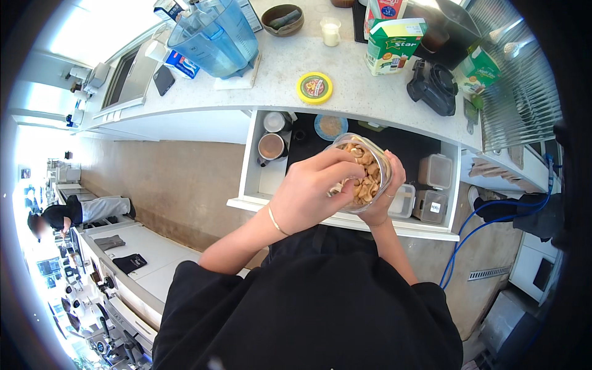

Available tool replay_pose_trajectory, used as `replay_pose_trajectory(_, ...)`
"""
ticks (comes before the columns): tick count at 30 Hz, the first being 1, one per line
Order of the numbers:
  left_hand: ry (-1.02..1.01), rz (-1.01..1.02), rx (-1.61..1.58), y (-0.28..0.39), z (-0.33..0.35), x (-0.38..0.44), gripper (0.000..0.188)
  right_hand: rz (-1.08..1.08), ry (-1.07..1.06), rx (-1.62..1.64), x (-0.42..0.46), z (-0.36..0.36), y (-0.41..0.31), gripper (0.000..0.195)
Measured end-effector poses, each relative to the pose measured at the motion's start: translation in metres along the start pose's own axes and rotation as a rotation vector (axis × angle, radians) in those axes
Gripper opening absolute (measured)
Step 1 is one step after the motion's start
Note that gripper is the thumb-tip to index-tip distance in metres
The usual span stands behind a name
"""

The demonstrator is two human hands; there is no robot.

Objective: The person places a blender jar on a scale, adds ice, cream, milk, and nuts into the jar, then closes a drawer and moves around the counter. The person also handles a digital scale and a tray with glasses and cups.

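Note:
My right hand point(391, 182) grips a clear plastic jar point(387, 159) from its right side, tilted so that its mouth faces me. Tan nuts point(367, 187), perhaps cashews or walnuts, show inside. My left hand point(314, 182) reaches over the jar's mouth from the left, its thumb and fingers bent into it; whether a nut is pinched between them is hidden. Both hands are above an open white drawer point(238, 203). On the counter just beyond lies a round yellow-rimmed lid point(314, 88).
The drawer holds a blue dish point(331, 127), lidded containers point(434, 171) and a cup point(272, 146). On the counter point(277, 88) stand blue pitchers point(217, 41), a mortar point(282, 19), a green carton point(396, 46) and a black blender part point(432, 87). Blue hoses point(490, 203) hang right. One person point(69, 215) works far left; another's leg point(499, 208) shows right.

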State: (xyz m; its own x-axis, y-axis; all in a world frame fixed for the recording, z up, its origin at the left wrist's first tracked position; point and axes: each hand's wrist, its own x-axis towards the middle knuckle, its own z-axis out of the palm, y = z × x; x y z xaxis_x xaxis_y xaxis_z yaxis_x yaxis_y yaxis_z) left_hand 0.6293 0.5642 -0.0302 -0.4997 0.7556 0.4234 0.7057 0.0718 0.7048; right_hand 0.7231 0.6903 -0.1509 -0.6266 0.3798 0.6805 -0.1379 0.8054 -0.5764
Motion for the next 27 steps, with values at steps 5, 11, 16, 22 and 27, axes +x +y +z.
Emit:
replay_pose_trajectory(5,0.211,-0.083,-0.305,0.009,-0.010,-0.016,0.026,0.047,0.030,0.123,0.002,0.004,-0.003,0.099)
replay_pose_trajectory(11,0.368,0.167,-1.100,0.064,-0.032,-0.024,0.016,0.094,0.062,0.326,0.007,0.007,-0.003,0.099)
replay_pose_trajectory(16,0.194,0.282,-1.456,0.109,-0.042,-0.017,0.012,0.069,0.120,0.241,0.010,0.003,-0.003,0.099)
replay_pose_trajectory(22,0.147,0.404,-1.522,0.106,-0.028,0.004,0.010,0.161,0.105,0.393,-0.004,0.000,0.005,0.100)
replay_pose_trajectory(27,0.130,0.518,-1.560,0.099,-0.020,0.009,0.010,0.252,0.168,0.408,-0.009,-0.004,0.019,0.105)
